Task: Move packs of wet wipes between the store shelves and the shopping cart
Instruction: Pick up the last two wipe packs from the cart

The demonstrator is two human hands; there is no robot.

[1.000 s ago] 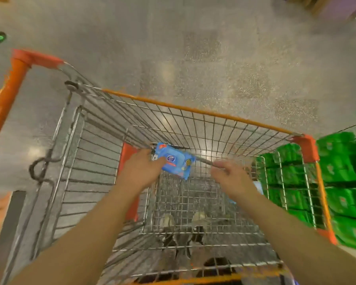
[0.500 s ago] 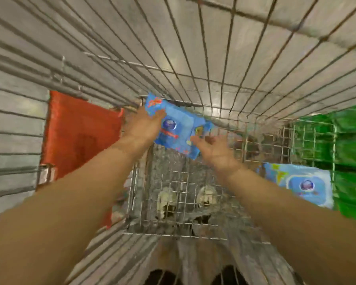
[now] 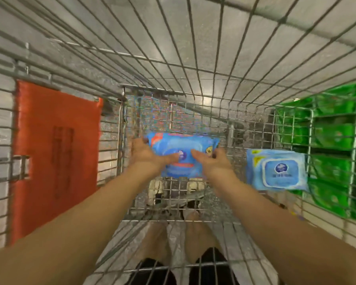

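No lettering can be read with any certainty. The blue wet-wipes pack [image 3: 183, 156] held between the left hand [image 3: 147, 156] and the right hand [image 3: 211, 161] shows a round emblem and a red band, both blurred. The second pack [image 3: 276, 170], lying just right of the right hand, carries a round emblem over a line of small print on its lid label, too soft to make out.

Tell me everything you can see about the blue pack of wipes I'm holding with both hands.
The blue wipes pack is a soft, glossy plastic pouch with a rounded flap lid, a round logo and a red stripe. It lies flat, face up, low inside the wire cart. The left hand and right hand grip its ends, thumbs on top.
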